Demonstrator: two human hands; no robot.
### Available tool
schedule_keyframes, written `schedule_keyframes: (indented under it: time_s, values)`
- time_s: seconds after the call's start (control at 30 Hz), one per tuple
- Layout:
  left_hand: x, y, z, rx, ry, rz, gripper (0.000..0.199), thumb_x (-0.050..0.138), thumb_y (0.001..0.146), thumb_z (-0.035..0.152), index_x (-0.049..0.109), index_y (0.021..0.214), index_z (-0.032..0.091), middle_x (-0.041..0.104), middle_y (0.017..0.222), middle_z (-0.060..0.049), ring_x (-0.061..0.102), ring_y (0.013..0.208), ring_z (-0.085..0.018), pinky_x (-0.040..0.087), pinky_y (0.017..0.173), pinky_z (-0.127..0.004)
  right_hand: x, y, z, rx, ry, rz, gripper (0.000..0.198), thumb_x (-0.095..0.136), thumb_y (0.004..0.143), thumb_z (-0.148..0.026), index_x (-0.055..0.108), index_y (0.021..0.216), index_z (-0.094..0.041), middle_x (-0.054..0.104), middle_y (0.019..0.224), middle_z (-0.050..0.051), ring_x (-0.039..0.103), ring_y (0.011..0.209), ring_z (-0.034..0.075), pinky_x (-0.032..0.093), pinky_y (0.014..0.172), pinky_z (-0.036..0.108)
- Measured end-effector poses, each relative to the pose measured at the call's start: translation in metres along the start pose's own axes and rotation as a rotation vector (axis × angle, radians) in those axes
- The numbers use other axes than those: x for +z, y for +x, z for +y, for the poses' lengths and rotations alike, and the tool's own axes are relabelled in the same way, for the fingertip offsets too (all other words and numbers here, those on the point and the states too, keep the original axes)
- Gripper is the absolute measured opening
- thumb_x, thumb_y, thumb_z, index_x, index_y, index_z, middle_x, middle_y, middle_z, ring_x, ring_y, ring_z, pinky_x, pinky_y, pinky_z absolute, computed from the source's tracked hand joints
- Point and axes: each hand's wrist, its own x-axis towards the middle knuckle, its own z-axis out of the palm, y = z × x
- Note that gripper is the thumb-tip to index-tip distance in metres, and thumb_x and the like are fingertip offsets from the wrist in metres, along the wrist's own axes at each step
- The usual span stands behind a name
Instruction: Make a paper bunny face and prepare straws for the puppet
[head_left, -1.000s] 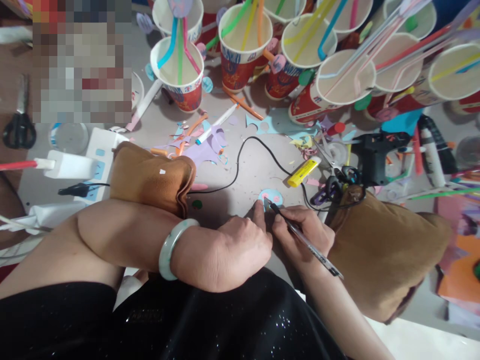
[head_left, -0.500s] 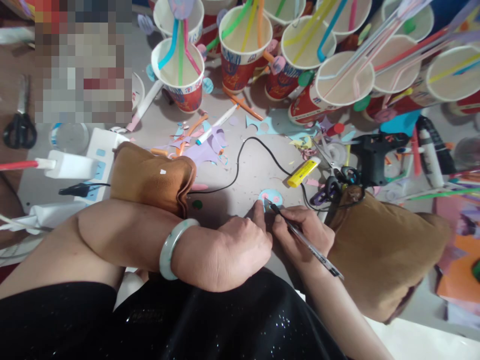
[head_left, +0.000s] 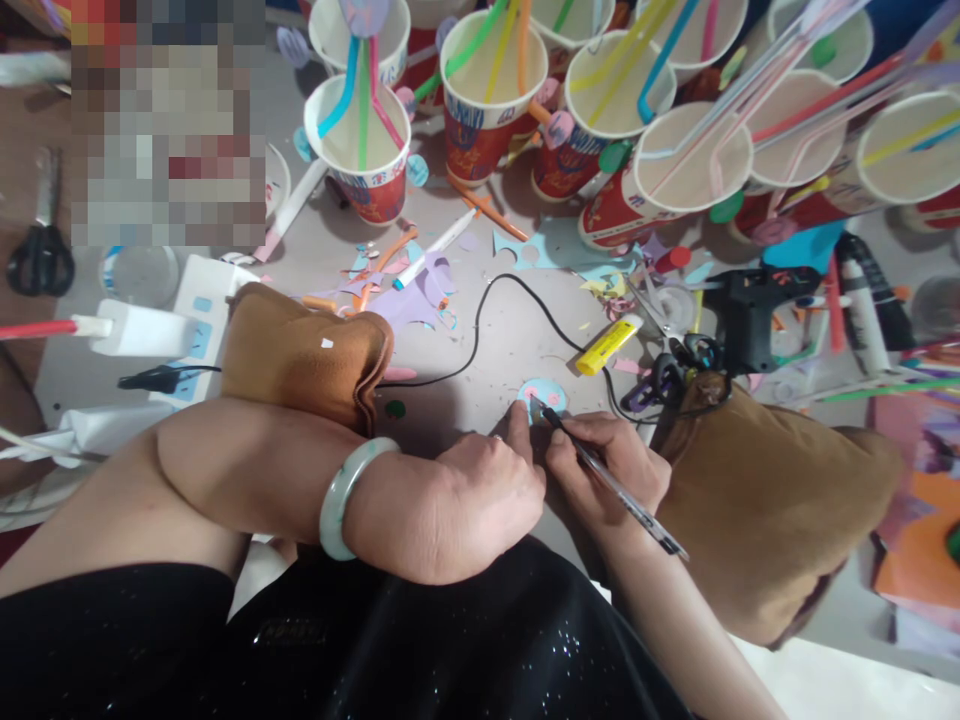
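Drawing on the pale blue disc [head_left: 543, 384] seemed the step in hand; it lay on the worktop [head_left: 540, 330] just ahead of the left hand [head_left: 480, 490] and the right hand [head_left: 611, 465]; the right fingers gripped a pen [head_left: 619, 495], its tip at a pink spot [head_left: 530, 392]; the left index touched the disc's edge, the others curled, their grip impossible to tell; the next stroke likely called for a steady disc; beyond, paper cups [head_left: 375, 195] held coloured straws [head_left: 362, 115].
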Motion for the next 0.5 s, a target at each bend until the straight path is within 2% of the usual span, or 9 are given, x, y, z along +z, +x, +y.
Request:
schedule_keyframes:
  time_s: [0.13, 0.33, 0.5]
  values:
    - [-0.0006, -0.0009, -0.0011, 0.035, 0.05, -0.025, 0.052, 0.045, 0.091, 0.004, 0.07, 0.137, 0.004, 0.063, 0.143, -0.031, 0.077, 0.072, -0.021, 0.048, 0.054, -0.026, -0.0004, 0.0009, -0.0004, -0.037, 0.02, 0.011, 0.006, 0.071, 0.088, -0.028, 0.066, 0.088, -0.024, 0.08, 0.081, 0.0, 0.076, 0.065, 0.016, 0.057, 0.058, 0.025]
    - [-0.0006, -0.0017, -0.0003, 0.017, 0.032, 0.012, 0.05, 0.047, 0.093, 0.006, 0.069, 0.138, 0.004, 0.062, 0.144, -0.032, 0.075, 0.069, -0.018, 0.046, 0.054, -0.025, -0.0003, 0.001, -0.0024, 0.006, 0.021, -0.003, 0.006, 0.069, 0.088, -0.029, 0.066, 0.087, -0.024, 0.08, 0.081, 0.0, 0.077, 0.065, 0.017, 0.059, 0.059, 0.027]
    - [0.0035, 0.0004, 0.001, 0.016, 0.034, -0.02, 0.051, 0.047, 0.092, 0.005, 0.07, 0.137, 0.006, 0.06, 0.146, -0.031, 0.076, 0.07, -0.021, 0.048, 0.052, -0.026, -0.004, 0.0025, -0.0024, -0.011, 0.028, 0.014, 0.005, 0.07, 0.09, -0.029, 0.068, 0.091, -0.025, 0.08, 0.082, -0.001, 0.077, 0.065, 0.017, 0.059, 0.056, 0.026]
